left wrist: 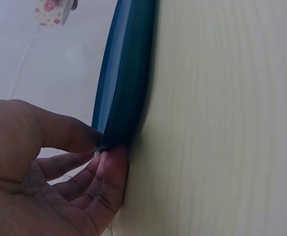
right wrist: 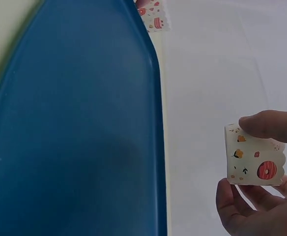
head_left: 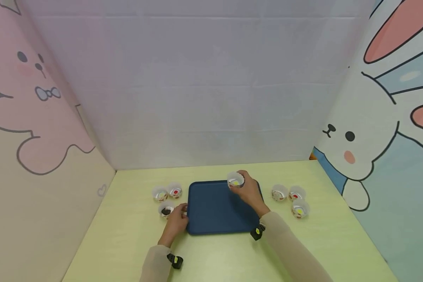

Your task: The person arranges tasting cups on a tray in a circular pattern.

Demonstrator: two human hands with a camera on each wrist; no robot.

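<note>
A dark blue rectangular tray (head_left: 220, 213) lies on the table. At its left edge my left hand (head_left: 178, 221) pinches the rim between thumb and fingers, as the left wrist view shows close up. My right hand (head_left: 249, 192) holds a small white paper baking cup (right wrist: 255, 156), printed with flowers and a doughnut, above the tray's far right part. Something yellow shows inside that cup. Just beyond my left hand stands a similar cup (head_left: 166, 210) with dark contents.
Two more cups, one with pale contents (head_left: 160, 194) and one with a red piece (head_left: 174, 190), stand left of the tray. Right of it is a group of three cups (head_left: 279, 192). Walls with cartoon drawings flank the pale yellow table (head_left: 211, 258); a white sheet (head_left: 211, 98) hangs behind.
</note>
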